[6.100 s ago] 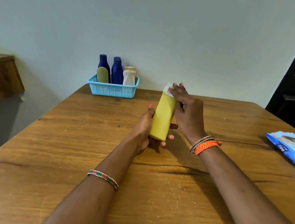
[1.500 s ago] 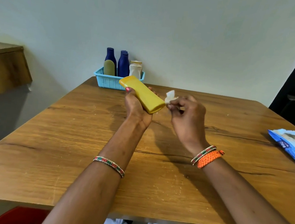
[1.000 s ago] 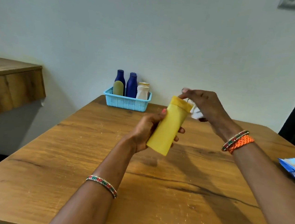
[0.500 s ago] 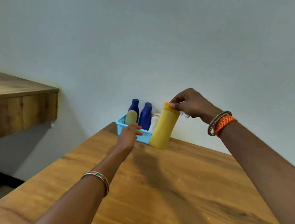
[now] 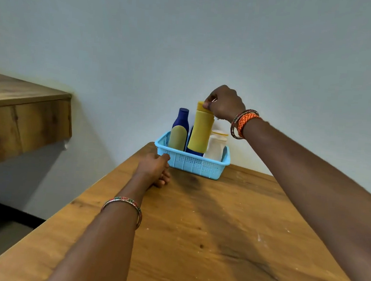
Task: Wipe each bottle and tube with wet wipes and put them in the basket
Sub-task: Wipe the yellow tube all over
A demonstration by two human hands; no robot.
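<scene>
Under both outstretched arms lies the wooden table; beyond the left hand, whose curled fingers touch its near corner, sits the blue basket. The right hand pinches the yellow tube by its top, hanging upright over the basket between a blue bottle and a white jar. It looks light, smooth, perhaps slick; gripping its stiffer cap end seems safest.

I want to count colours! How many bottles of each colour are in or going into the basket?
Blue bottles: 2
Olive tube: 1
Yellow bottle: 1
White bottle: 1
Total: 5
</scene>
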